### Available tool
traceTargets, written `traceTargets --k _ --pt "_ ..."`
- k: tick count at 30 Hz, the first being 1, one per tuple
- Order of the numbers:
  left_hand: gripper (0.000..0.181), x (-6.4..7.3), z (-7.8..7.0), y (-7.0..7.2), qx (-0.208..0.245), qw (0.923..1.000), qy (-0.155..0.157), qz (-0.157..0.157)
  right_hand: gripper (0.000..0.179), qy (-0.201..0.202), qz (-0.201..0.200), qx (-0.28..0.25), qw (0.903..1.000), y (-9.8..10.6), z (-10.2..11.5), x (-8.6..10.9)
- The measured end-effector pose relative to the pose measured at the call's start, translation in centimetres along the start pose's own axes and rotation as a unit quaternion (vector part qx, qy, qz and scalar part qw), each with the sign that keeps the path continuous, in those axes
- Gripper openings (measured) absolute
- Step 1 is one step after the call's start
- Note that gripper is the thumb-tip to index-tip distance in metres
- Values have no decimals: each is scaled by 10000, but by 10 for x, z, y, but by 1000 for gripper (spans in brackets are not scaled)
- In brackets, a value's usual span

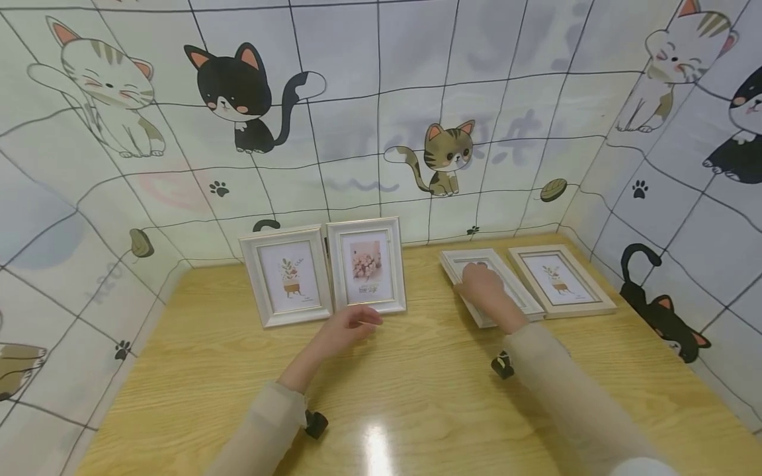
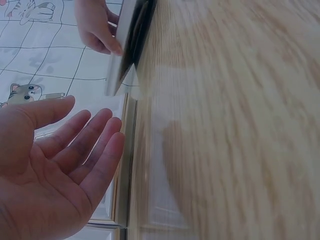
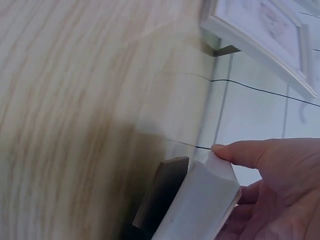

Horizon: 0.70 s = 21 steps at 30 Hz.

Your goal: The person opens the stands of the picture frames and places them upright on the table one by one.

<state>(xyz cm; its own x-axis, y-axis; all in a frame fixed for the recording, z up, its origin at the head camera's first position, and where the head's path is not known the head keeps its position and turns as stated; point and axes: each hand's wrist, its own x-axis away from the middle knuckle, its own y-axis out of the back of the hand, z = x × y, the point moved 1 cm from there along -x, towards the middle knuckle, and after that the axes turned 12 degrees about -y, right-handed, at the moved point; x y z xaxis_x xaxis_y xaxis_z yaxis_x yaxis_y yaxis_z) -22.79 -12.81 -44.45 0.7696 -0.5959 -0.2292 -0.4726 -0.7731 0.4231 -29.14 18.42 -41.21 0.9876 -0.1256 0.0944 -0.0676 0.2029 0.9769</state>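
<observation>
My right hand (image 1: 485, 291) grips the left side of a white picture frame (image 1: 522, 294), which tilts with its left side off the wooden table. In the right wrist view, the thumb (image 3: 240, 152) presses the edge of this frame and the other fingers go behind it. My left hand (image 1: 348, 330) is held palm up with loosely bent fingers, as the left wrist view shows. It holds nothing and hovers before the lower edge of a standing white frame with a flower picture (image 1: 366, 264). Left of that stands another white frame with a potted-plant picture (image 1: 292, 274).
A cream frame with a plant picture (image 1: 556, 281) lies flat at the right of the table (image 1: 405, 410). Cat-patterned sheets (image 1: 357, 132) rise behind the table and at both sides. Dark wrist devices (image 1: 316, 424) sit on both sleeves.
</observation>
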Motion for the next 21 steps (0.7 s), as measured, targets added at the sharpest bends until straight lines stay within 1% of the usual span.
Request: traceTargets --k 3,7,12,14,21 --pt "30 -2 2 -3 108 9999 -17 15 31 192 -21 -152 9997 11 -1 7" --pt "31 -4 1 -5 218 9998 -35 16 27 271 134 -296 9991 25 -4 10" --pt "31 -4 -3 -6 278 9996 35 9 33 343 284 -635 9970 36 -9 7" --pt "31 -3 -2 -6 297 9996 33 2 35 329 366 -802 9956 39 -13 5" --pt "30 -4 -1 -7 297 9996 25 0 45 162 743 -1039 9917 55 -24 5"
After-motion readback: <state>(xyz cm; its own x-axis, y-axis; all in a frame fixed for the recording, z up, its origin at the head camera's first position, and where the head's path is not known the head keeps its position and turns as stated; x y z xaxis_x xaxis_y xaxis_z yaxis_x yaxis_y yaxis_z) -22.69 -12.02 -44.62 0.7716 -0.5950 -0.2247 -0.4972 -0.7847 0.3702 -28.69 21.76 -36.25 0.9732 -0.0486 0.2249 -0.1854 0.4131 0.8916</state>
